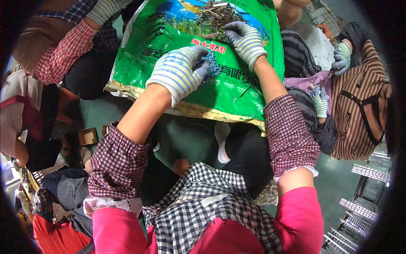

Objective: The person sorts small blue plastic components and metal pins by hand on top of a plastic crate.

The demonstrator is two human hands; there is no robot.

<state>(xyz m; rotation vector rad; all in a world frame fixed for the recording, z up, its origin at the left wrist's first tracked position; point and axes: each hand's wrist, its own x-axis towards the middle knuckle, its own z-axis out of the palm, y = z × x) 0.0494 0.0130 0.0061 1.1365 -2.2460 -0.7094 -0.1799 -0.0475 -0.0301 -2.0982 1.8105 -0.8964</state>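
A green printed sack (139,72) lies flat in front of me. On its far part is a loose heap of thin brown and dark strips (218,17). My left hand (177,72), in a striped knit glove, is closed around a bunch of thin bluish-dark strips (211,67) that stick out past the fingers. My right hand (247,42), gloved alike, is at the right edge of the heap. Its fingers are curled together; what they pinch, if anything, is too small to make out.
Co-workers sit close on both sides: a checked sleeve (67,55) at left, a person in brown stripes (359,106) with gloved hands at right. A small open box (88,136) stands on the floor at left. Metal racks (359,211) are at lower right.
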